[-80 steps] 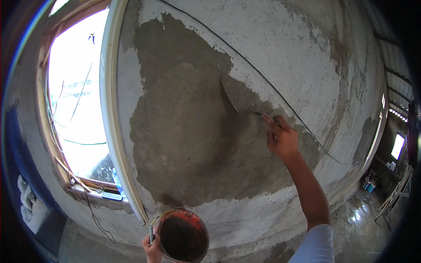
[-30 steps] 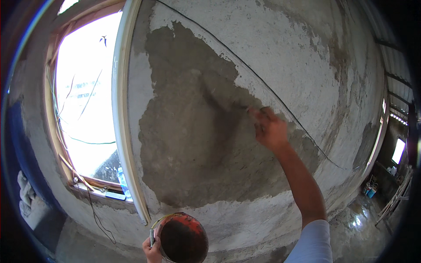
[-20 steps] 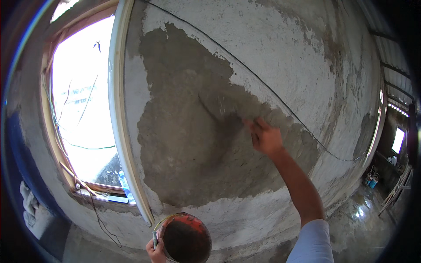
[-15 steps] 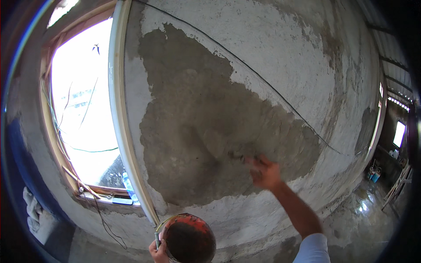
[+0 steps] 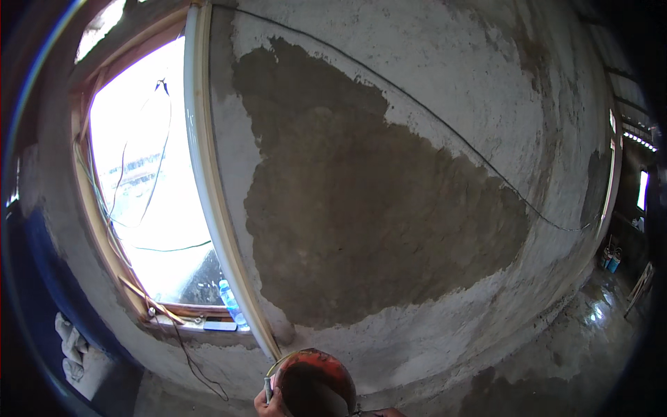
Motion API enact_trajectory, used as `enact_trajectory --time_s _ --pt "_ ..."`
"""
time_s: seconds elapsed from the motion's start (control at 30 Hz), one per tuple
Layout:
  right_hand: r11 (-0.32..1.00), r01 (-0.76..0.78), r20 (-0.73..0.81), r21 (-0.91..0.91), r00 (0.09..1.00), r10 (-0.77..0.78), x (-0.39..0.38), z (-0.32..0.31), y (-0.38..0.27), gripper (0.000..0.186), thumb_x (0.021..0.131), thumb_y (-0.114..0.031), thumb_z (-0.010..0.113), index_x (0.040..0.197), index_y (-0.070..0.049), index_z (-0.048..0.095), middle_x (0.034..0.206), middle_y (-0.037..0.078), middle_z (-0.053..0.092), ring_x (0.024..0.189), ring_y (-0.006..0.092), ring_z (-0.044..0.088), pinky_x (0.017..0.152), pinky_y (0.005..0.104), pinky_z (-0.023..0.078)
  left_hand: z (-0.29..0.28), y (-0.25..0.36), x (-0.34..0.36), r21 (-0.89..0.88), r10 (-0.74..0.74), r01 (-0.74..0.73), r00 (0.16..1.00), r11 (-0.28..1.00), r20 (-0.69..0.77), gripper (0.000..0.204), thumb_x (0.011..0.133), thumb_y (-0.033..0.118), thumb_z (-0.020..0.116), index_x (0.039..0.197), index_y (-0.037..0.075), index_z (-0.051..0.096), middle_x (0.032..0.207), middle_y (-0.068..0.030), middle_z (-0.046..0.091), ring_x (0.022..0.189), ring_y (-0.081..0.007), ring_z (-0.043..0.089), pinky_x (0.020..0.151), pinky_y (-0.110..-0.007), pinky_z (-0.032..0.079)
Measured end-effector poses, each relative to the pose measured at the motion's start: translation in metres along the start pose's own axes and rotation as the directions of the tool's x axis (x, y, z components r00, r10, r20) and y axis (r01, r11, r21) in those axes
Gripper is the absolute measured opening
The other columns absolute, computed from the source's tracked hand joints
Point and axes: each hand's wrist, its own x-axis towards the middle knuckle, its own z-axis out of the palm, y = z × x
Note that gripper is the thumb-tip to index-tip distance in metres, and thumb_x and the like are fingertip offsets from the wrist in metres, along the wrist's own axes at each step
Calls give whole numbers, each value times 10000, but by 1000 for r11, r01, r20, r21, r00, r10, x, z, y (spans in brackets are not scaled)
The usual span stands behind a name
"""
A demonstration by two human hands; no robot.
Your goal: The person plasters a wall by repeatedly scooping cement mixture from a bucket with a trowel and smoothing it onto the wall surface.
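A round bucket (image 5: 351, 379), reddish inside its rim and dark within, is tilted toward me at the bottom edge. My left hand (image 5: 271, 404) is closed on its left rim, next to a small pale grip. Only a sliver of my right hand (image 5: 389, 413) shows at the lower edge, right of the bucket; its fingers are mostly cut off. A dark stem runs from it toward a pale flat blade (image 5: 338, 401) in the bucket, which looks like a trowel. Ahead, a large patch of darker, damp-looking plaster (image 5: 368, 208) covers part of the rough whitish wall (image 5: 445, 83).
A black cable (image 5: 417, 125) slants across the wall above the patch. Left of it stand a pale upright strip (image 5: 208, 174) and a window frame (image 5: 90, 187) with loose wires. A plastic bottle (image 5: 233, 306) rests on the sill. Wet floor (image 5: 590, 316) shines at right.
My right hand has come down from the plaster patch to beside the bucket. The view has shifted slightly, so wall and window sit further right. My left hand still grips the bucket.
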Motion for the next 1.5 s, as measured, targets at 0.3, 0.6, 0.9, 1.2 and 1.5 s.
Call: enact_trajectory --time_s 0.3,0.6,0.9,1.2,1.5 --pt "860 -137 -232 -492 972 22 8 -20 -183 434 647 -238 842 979 0 696 1059 216 625 984 381 645 842 450 534 -5 14 21 215 93 -142 970 966 223 227 984 136 654 798 17 603 750 87 501 705 -40 436 610 -245 346" --pt "696 145 18 -703 982 -186 24 -19 -253 459 814 -174 714 1268 -120 685 1134 221 660 1022 414 662 905 491 552 -5 52 25 104 53 -86 957 991 286 315 997 176 663 746 42 528 712 96 432 654 -27 338 571 -251 232" --pt "420 154 118 -894 987 -111 53 -12 -285 454 813 -141 676 1267 -170 680 920 140 725 880 317 726 765 474 586 17 61 22 214 108 -213 904 953 415 372 972 201 695 701 67 479 652 89 395 595 -36 313 539 -273 188" --pt "387 297 368 -873 922 123 70 -39 -303 213 791 -153 707 990 -90 746 924 145 735 928 322 734 820 474 579 56 49 26 319 162 -336 869 886 467 343 966 176 684 726 29 488 624 82 371 573 -50 302 511 -299 204" --pt "970 120 460 -211 888 -10 80 -113 -252 242 922 -259 711 1028 -44 744 835 139 711 758 241 706 716 396 558 118 2 25 399 160 -333 899 854 408 309 918 51 687 708 6 466 591 -36 329 536 -106 308 486 -324 248"
